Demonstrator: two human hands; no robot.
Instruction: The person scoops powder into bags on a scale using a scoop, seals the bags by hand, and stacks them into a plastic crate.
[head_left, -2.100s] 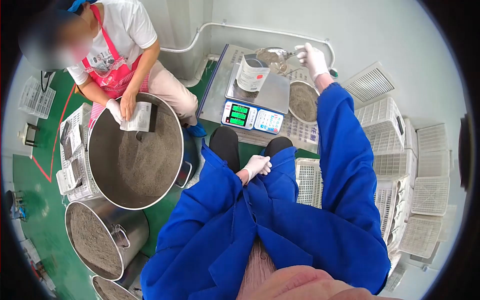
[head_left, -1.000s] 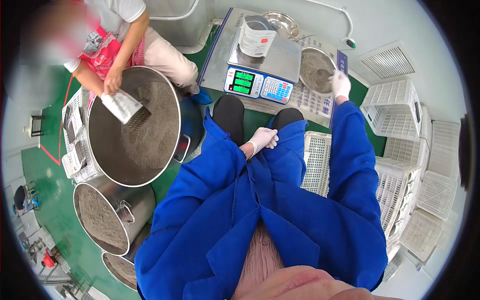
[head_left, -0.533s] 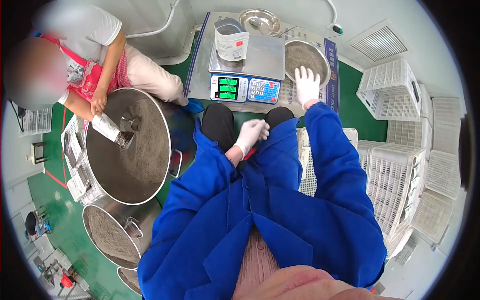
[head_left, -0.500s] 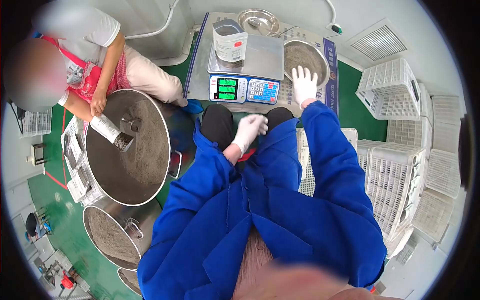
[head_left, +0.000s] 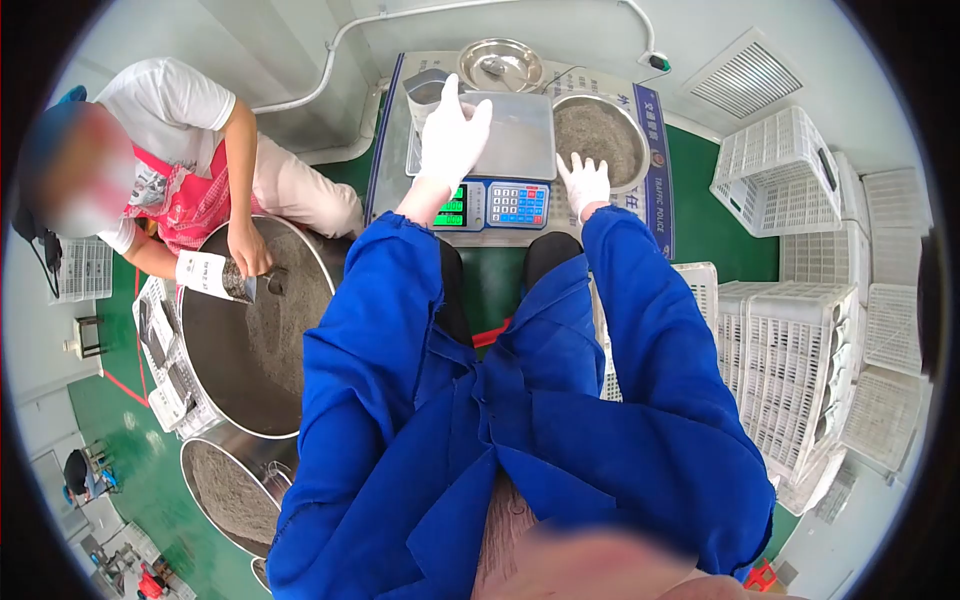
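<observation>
My left hand, in a white glove, is raised over the left part of the scale, thumb and forefinger apart. Behind it stands an open-topped pouch on the metal pan, its front mostly covered by the hand. My gloved right hand has its fingers spread at the near rim of a steel bowl that holds grey-brown granular material. Green digits glow on the scale's display, partly hidden by my left wrist.
Behind the scale sits another steel bowl. On the left a co-worker holds a pouch over a large steel drum. A second drum stands nearer. White plastic crates are stacked at right.
My left hand has risen from my lap to the pouch on the scale. My right hand has drawn back slightly toward the bowl's near rim. The co-worker's hand has moved to the pouch's mouth.
</observation>
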